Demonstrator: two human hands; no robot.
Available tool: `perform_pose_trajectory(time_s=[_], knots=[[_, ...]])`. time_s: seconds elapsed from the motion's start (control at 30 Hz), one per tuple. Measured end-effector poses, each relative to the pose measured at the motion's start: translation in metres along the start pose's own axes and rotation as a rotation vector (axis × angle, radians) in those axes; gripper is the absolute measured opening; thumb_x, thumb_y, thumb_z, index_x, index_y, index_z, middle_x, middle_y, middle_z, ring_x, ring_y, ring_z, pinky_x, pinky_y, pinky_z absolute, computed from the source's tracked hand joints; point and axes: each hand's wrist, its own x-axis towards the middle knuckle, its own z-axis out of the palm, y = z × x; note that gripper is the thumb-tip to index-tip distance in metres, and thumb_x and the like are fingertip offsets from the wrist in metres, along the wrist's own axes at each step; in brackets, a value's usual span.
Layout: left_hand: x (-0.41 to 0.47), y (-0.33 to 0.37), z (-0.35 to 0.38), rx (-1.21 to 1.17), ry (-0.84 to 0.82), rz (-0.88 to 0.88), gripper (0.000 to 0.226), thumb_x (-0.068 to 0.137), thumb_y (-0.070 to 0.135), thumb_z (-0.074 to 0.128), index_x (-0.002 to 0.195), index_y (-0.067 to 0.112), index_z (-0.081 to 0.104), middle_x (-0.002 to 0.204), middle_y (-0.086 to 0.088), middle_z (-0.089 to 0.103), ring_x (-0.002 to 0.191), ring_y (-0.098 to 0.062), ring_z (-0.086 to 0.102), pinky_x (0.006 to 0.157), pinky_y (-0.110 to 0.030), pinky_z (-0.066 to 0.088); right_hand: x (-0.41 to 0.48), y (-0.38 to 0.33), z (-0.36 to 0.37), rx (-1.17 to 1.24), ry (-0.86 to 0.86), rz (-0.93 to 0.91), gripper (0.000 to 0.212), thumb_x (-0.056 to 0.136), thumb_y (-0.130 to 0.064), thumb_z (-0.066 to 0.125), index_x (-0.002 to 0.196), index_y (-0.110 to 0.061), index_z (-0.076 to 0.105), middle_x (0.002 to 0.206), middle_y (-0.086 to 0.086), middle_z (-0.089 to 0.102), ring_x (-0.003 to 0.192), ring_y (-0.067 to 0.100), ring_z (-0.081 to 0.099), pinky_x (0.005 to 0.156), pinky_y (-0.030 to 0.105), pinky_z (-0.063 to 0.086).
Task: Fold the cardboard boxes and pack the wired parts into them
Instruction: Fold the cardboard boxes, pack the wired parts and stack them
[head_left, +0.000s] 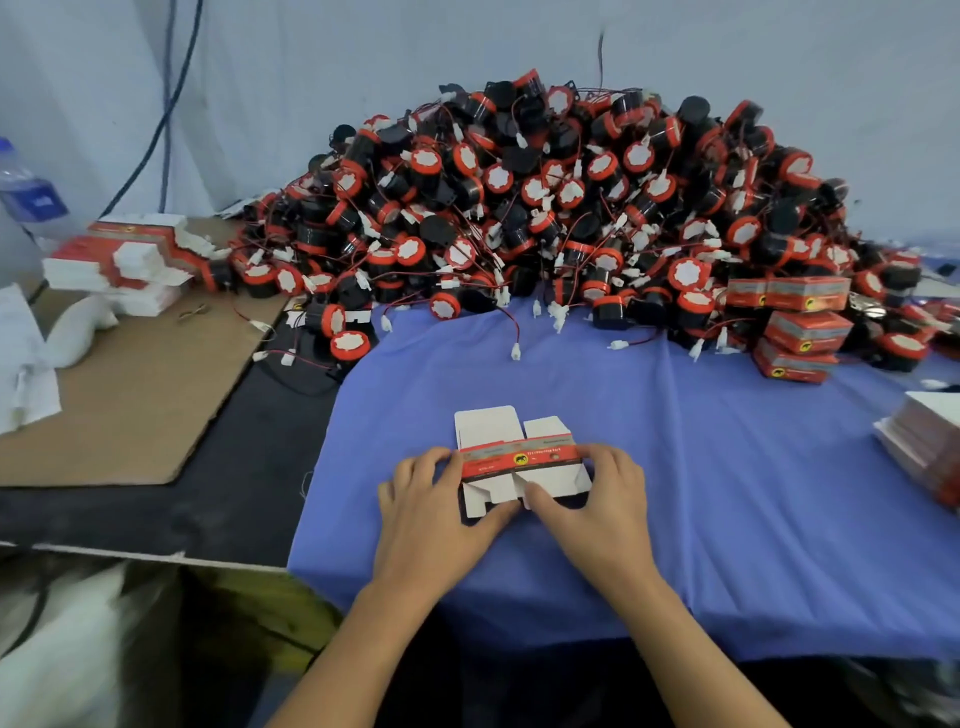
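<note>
A small red-and-white cardboard box (519, 457) lies half folded on the blue cloth (675, 467), its white flaps spread out front and back. My left hand (436, 499) grips its left end, thumb under the near flap. My right hand (597, 493) grips its right end, with the thumb pressing on the near white flap. Behind, a big heap of black-and-red wired parts (545, 208) with white connectors fills the back of the table.
Three folded red boxes (800, 332) are stacked at the right by the heap. Flat box blanks lie in stacks at the far right (930, 447) and back left (124, 260). A brown cardboard sheet (130, 395) and a water bottle (26, 192) are at the left.
</note>
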Motion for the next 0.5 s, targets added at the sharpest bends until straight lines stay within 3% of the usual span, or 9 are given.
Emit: perform_pose_trajectory(time_s=[0.13,0.33,0.43,0.5], knots=[[-0.002,-0.002,-0.001,-0.081,0.056,0.023,0.078,0.081,0.091,0.038,0.135,0.039,0.059,0.135,0.019,0.051,0.129,-0.010,0.038,0.103,-0.032,0.034,-0.006,-0.002,-0.004,0.122,0.016,-0.050,0.054,0.075,-0.053,0.078,0.117,-0.040,0.049,0.119,-0.034,0.044,0.121,-0.011,0.036,0.100,0.019,0.038],[-0.005,0.002,-0.008,-0.434,0.091,0.017,0.082,0.083,0.090,0.040,0.134,0.031,0.065,0.129,0.028,0.050,0.125,0.003,0.042,0.105,-0.020,0.037,-0.014,-0.011,-0.009,0.164,-0.016,-0.139,0.057,0.080,-0.074,0.066,0.124,-0.042,0.048,0.127,-0.031,0.044,0.129,0.001,0.044,0.100,0.009,0.036],[-0.009,0.011,-0.015,-0.672,0.041,-0.017,0.065,0.086,0.082,0.050,0.132,0.038,0.061,0.130,0.032,0.050,0.129,0.002,0.048,0.102,-0.012,0.043,-0.019,-0.017,-0.011,0.188,-0.142,-0.169,0.055,0.082,-0.080,0.059,0.125,-0.048,0.044,0.128,-0.030,0.050,0.126,-0.001,0.048,0.096,0.006,0.037],[-0.009,0.018,-0.022,-0.814,0.012,-0.037,0.049,0.088,0.068,0.058,0.132,0.045,0.057,0.130,0.031,0.053,0.127,0.002,0.054,0.097,-0.014,0.048,-0.020,-0.019,-0.013,0.238,-0.186,-0.142,0.053,0.082,-0.081,0.056,0.123,-0.051,0.044,0.128,-0.028,0.054,0.125,-0.001,0.051,0.098,0.014,0.043]])
